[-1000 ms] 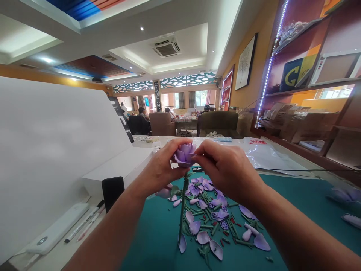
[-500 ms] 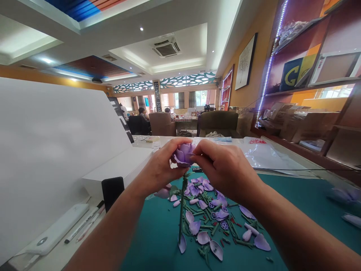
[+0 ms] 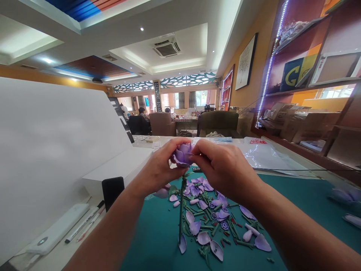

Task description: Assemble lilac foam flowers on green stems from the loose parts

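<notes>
Above the green mat, the left hand and right hand pinch the purple flower with bent fingers, and its stem now hangs slightly straighter than before, over loose petals.

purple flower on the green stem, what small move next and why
Probably seat the lower petal snugly against the flower head with your right hand, while your left hand steadies it: both hands are at the bloom, and loose petals lie on the green mat.
</notes>
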`<state>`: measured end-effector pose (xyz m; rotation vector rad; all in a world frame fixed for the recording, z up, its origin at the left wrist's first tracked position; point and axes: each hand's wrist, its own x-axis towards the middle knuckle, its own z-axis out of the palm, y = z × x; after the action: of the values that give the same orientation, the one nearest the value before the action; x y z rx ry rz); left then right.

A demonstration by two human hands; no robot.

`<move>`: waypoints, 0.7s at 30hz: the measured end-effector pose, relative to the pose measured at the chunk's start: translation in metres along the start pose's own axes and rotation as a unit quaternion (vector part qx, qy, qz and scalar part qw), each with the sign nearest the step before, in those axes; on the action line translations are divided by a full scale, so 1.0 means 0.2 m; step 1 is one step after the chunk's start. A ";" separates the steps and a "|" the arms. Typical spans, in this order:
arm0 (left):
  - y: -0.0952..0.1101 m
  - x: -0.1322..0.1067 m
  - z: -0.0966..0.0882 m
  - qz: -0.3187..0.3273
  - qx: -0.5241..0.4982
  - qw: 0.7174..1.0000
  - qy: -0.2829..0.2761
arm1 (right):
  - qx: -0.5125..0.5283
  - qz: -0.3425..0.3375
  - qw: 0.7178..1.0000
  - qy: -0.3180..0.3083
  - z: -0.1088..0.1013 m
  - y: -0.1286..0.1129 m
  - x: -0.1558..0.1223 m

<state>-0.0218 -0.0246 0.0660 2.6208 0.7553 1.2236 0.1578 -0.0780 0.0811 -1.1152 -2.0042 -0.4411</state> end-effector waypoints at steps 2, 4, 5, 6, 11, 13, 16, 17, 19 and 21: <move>0.00 0.00 0.00 0.005 -0.001 1.000 0.000 | -0.003 0.002 1.000 -0.003 0.00 0.00 0.00; 0.00 0.00 0.00 0.007 0.000 1.000 0.001 | -0.006 0.003 1.000 -0.006 0.00 0.00 0.00; 0.00 0.00 0.00 0.007 0.002 1.000 0.002 | -0.007 0.004 1.000 -0.008 0.00 0.00 0.00; 0.00 0.00 0.00 0.007 0.003 1.000 0.003 | -0.008 0.005 1.000 -0.010 0.00 0.00 0.00; 0.01 0.00 0.00 0.003 0.009 1.000 0.004 | -0.008 0.005 1.000 -0.017 0.00 0.00 0.00; 0.01 0.00 0.00 0.002 0.010 1.000 0.003 | -0.009 0.004 1.000 -0.018 0.00 0.00 0.00; 0.01 0.00 0.00 0.004 0.008 1.000 0.001 | -0.005 0.004 1.000 -0.015 0.01 0.00 0.01; 0.00 0.00 0.00 0.005 0.009 1.000 0.002 | -0.002 0.005 1.000 -0.013 0.01 0.00 0.01; 0.00 0.00 -0.01 0.004 0.008 1.000 0.001 | 0.012 0.007 1.000 -0.008 0.01 -0.01 0.01; 0.00 0.00 -0.01 0.000 0.001 1.000 -0.002 | 0.056 0.017 0.998 0.007 0.00 -0.01 0.00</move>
<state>-0.0232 -0.0255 0.0671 2.6239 0.7572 1.2185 0.1549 -0.0790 0.0815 -1.0726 -1.9705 -0.3146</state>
